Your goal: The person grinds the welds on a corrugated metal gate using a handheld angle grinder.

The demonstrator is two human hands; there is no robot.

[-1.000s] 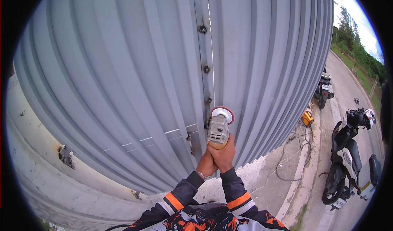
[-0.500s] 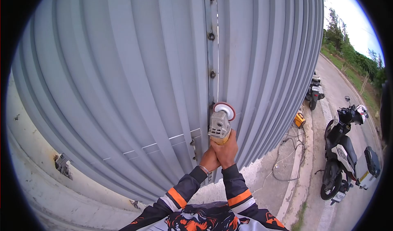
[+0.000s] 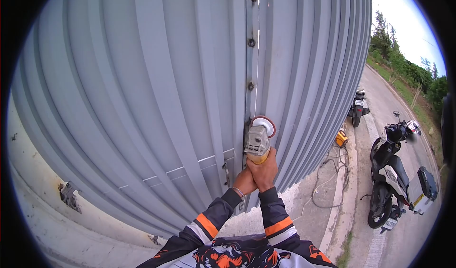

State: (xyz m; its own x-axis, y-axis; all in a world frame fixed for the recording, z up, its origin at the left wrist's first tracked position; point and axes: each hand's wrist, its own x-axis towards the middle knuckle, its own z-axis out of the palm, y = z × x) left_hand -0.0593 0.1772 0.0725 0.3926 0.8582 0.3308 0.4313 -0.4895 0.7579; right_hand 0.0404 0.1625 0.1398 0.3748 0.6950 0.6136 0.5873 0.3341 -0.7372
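An angle grinder point(image 3: 258, 142) with a grey head and yellowish body is held in both my hands against the gate. Its white disc with a reddish rim point(image 3: 264, 124) sits at the vertical metal strip point(image 3: 250, 63), which carries several dark weld spots. My right hand point(image 3: 265, 170) is wrapped round the grinder's body from the right. Closed just below and to the left, my left hand point(image 3: 244, 181) is on the rear of the grinder, its fingers partly hidden by the right hand. A small door handle point(image 3: 226, 175) lies left of the hands.
Grey corrugated metal gate point(image 3: 180, 78) fills most of the view. To the right, a motorbike point(image 3: 394, 177) is parked on the road, another point(image 3: 358, 107) farther off. A yellow machine point(image 3: 341, 138) and loose cables point(image 3: 327, 192) lie on the ground by the kerb.
The view has shifted slightly, so the gate's seam appears farther right. The grinder stays at the strip in the same two-handed hold. Faint orange streaks now show near the top of the gate.
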